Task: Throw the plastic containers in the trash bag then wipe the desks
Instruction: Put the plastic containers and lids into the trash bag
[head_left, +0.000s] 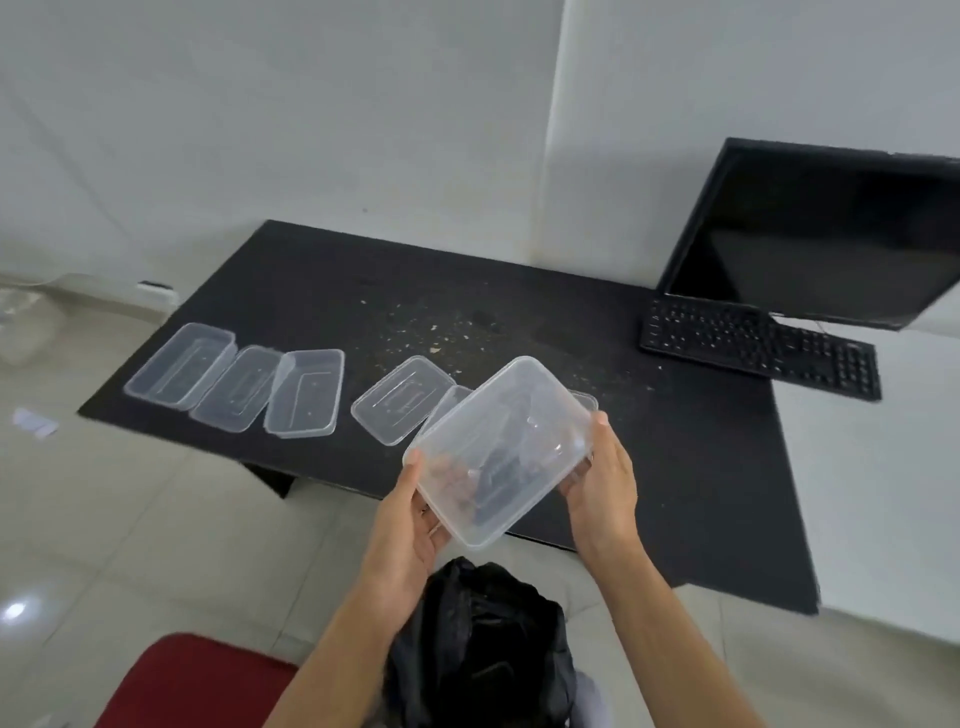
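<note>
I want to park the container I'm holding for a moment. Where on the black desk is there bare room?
Freest: the desk between your right hand and the keyboard, and the back strip along the wall, left of the monitor. The middle carries crumbs. The left front edge is crowded with containers and lids, some overlapping.

Both forearms (670, 623) bare, no sleeves; hands ungloved, slim fingers (602, 423).

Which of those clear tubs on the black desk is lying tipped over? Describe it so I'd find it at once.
Start at the black desk and go to the row of three clear pieces at its left end. The tipped tub is the rightmost of the three, beside a flat lid. It alone lies on its side, its opening facing sideways rather than up.
</note>
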